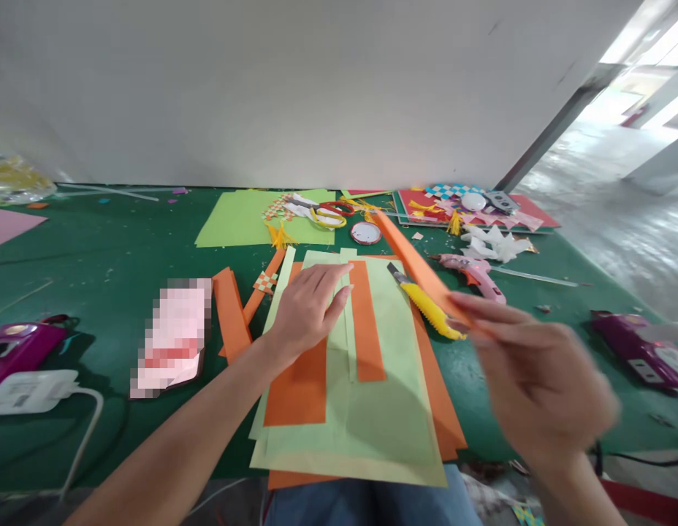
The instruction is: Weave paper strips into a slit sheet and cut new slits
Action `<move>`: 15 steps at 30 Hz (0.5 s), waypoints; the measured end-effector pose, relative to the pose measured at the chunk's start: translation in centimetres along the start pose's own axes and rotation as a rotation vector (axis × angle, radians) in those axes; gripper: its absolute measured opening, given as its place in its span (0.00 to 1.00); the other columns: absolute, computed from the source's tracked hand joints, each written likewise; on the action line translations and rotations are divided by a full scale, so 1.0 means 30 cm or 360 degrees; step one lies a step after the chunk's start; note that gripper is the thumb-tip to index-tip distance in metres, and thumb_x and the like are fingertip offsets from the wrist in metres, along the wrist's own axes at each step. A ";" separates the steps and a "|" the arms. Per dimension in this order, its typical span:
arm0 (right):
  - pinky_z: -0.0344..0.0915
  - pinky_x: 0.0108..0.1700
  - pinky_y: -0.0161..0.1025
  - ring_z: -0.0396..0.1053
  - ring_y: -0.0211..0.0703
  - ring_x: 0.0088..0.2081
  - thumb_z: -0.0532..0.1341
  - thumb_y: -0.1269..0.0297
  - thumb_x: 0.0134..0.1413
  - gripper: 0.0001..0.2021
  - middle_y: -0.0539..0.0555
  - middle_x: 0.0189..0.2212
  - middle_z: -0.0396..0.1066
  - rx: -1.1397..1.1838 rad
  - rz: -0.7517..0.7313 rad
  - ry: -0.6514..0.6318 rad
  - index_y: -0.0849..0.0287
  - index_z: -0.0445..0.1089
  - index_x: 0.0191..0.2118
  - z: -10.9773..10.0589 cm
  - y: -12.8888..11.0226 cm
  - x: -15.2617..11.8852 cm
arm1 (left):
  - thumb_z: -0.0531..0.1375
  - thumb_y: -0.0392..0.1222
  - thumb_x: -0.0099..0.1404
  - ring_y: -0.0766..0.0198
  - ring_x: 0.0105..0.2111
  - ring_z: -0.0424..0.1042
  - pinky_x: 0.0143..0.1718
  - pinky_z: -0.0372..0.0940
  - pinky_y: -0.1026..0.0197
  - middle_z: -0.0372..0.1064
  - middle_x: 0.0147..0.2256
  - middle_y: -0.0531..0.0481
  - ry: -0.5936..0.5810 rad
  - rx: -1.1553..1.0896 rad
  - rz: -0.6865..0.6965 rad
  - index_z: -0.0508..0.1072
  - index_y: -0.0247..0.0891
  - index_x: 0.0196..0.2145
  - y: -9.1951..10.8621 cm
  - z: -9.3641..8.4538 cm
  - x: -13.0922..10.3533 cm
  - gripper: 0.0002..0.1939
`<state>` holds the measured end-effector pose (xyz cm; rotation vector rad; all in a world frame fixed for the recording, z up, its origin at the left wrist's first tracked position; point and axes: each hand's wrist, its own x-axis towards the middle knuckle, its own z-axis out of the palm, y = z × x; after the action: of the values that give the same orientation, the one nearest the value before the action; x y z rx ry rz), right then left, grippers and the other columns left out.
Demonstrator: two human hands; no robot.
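Note:
My left hand (311, 303) lies flat, fingers spread a little, on the orange and light green paper in the middle. Under its palm is a wide orange piece (298, 391); a narrower orange strip (368, 329) lies to its right on the pale green sheets (397, 438). My right hand (536, 365), blurred, is raised at the right and pinches the near end of a long orange paper strip (408, 256) that slants up and away to the left. A yellow utility knife (435, 310) with its blade out lies just beneath that strip.
Scissors (325, 213), a round lid (366, 233) and green sheets (223, 219) lie at the back. A pink glue gun (473, 272) is at the right, beside white scraps. Left are folded orange strips (232, 314), a phone (177, 336) and a white charger (35, 392). A wall closes the far edge.

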<state>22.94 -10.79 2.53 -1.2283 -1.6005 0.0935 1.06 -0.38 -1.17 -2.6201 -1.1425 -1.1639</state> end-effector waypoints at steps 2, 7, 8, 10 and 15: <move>0.74 0.42 0.44 0.74 0.46 0.44 0.58 0.75 0.56 0.09 0.56 0.45 0.74 -0.0235 -0.0219 -0.0300 0.55 0.65 0.41 0.032 0.043 -0.032 | 0.49 0.39 0.69 0.58 0.44 0.71 0.46 0.66 0.55 0.73 0.42 0.44 -0.0045 0.0000 0.0004 0.67 0.37 0.49 0.005 0.005 -0.003 0.13; 0.72 0.46 0.43 0.71 0.47 0.49 0.51 0.76 0.60 0.08 0.62 0.48 0.72 -0.0493 -0.0554 -0.0854 0.61 0.67 0.37 0.092 0.133 -0.089 | 0.49 0.38 0.69 0.60 0.44 0.70 0.49 0.64 0.56 0.73 0.43 0.46 -0.0323 -0.0149 0.0202 0.71 0.38 0.45 0.031 0.012 -0.010 0.12; 0.72 0.47 0.43 0.70 0.48 0.50 0.51 0.76 0.60 0.09 0.62 0.48 0.72 -0.0518 -0.0570 -0.0883 0.61 0.67 0.37 0.095 0.138 -0.096 | 0.49 0.38 0.70 0.61 0.45 0.70 0.50 0.63 0.56 0.73 0.44 0.47 -0.0411 -0.0179 0.0260 0.72 0.38 0.45 0.040 0.016 -0.013 0.13; 0.71 0.48 0.43 0.69 0.48 0.52 0.51 0.76 0.60 0.09 0.61 0.48 0.72 -0.0538 -0.0587 -0.0916 0.62 0.68 0.38 0.095 0.139 -0.105 | 0.49 0.40 0.70 0.60 0.47 0.69 0.52 0.63 0.56 0.72 0.46 0.46 -0.0566 -0.0215 0.0363 0.72 0.37 0.46 0.059 0.026 -0.021 0.14; 0.69 0.50 0.45 0.67 0.49 0.53 0.53 0.73 0.60 0.09 0.61 0.48 0.71 -0.0530 -0.0582 -0.0978 0.63 0.69 0.42 0.081 0.138 -0.110 | 0.48 0.43 0.71 0.58 0.55 0.64 0.57 0.59 0.53 0.67 0.54 0.44 -0.0835 -0.0205 0.0469 0.69 0.34 0.52 0.090 0.054 -0.047 0.18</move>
<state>23.46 -10.07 -3.22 -1.1944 -2.4332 -0.0364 3.20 -2.66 -2.64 -3.1599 -0.6989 -0.5246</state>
